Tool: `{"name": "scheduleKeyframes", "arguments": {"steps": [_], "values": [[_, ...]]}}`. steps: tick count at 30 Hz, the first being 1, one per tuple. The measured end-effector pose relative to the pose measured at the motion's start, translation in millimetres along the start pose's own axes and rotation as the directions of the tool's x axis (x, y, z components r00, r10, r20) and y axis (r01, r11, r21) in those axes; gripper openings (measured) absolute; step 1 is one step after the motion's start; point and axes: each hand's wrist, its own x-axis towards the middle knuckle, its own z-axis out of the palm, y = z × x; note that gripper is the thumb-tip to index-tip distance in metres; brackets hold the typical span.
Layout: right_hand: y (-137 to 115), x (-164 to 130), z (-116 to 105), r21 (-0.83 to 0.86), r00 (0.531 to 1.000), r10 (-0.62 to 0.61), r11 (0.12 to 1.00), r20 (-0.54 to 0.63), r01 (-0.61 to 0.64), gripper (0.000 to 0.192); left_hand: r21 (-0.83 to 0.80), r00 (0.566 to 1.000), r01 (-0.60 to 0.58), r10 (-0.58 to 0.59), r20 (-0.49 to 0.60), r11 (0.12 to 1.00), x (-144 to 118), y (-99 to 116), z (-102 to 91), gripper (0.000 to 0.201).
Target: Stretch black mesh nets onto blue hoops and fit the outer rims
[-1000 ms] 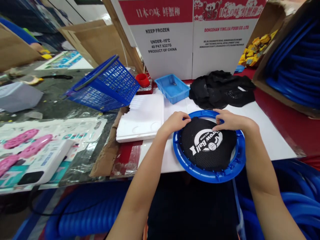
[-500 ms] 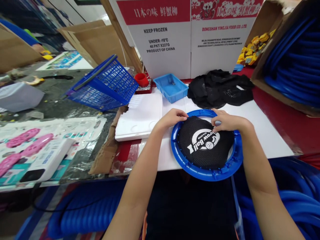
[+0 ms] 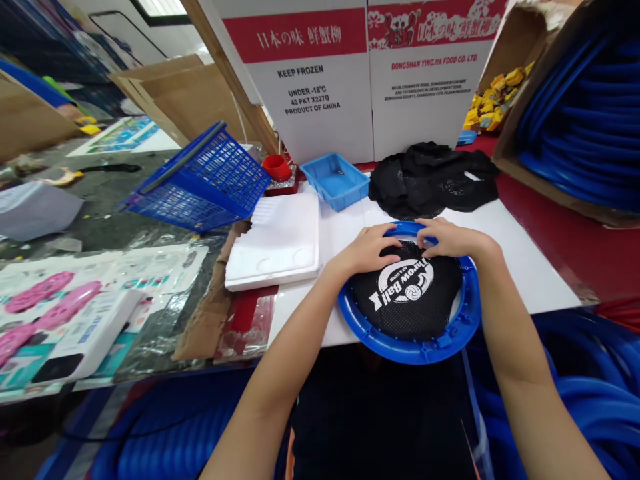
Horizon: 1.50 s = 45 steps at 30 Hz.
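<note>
A round blue plastic ring [image 3: 410, 347] lies on the white board [image 3: 520, 267] at the table's near edge. A black mesh net [image 3: 405, 300] with white "Throw Ball" print is stretched inside it. My left hand [image 3: 367, 250] presses the far-left edge of the net against the ring, fingers curled on the mesh. Close beside it, my right hand [image 3: 447, 239] pinches the net's far edge at the ring's top. The two hands nearly touch.
A heap of black nets [image 3: 435, 177] lies behind the ring. A small blue tray [image 3: 335, 180], a red cup [image 3: 277, 167], a tilted blue basket [image 3: 200, 180] and a white foam block [image 3: 277, 240] stand to the left. Cardboard boxes [image 3: 350, 73] wall the back; blue rings [image 3: 575, 113] fill a box at right.
My hands have slid closer together along the ring's far edge, the left one moving right onto the net. The ring has shifted slightly toward the left.
</note>
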Motion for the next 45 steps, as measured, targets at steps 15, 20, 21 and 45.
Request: {"name": "scheduleKeyframes", "arguments": {"steps": [15,20,21,45], "values": [[-16.9,2.1,3.6,0.137,0.990,-0.143,0.980,0.001,0.141,0.039,0.345,0.926,0.334,-0.374,0.055,0.877,-30.0,30.4,-14.0,0.058],[-19.5,2.0,4.6,0.122,0.989,-0.147,0.982,0.026,0.143,0.035,0.235,0.867,0.426,-0.468,0.171,0.874,-36.4,24.5,-24.5,0.035],[-20.6,1.1,3.6,0.126,0.988,-0.155,0.981,0.027,0.150,0.036,0.230,0.850,0.449,-0.492,0.189,0.863,-39.7,24.7,-26.7,0.029],[-28.0,15.1,24.7,0.107,0.978,-0.208,0.973,0.018,0.205,0.057,-0.320,0.957,0.290,-0.282,0.073,0.902,-46.7,-18.5,-47.0,0.013]]}}
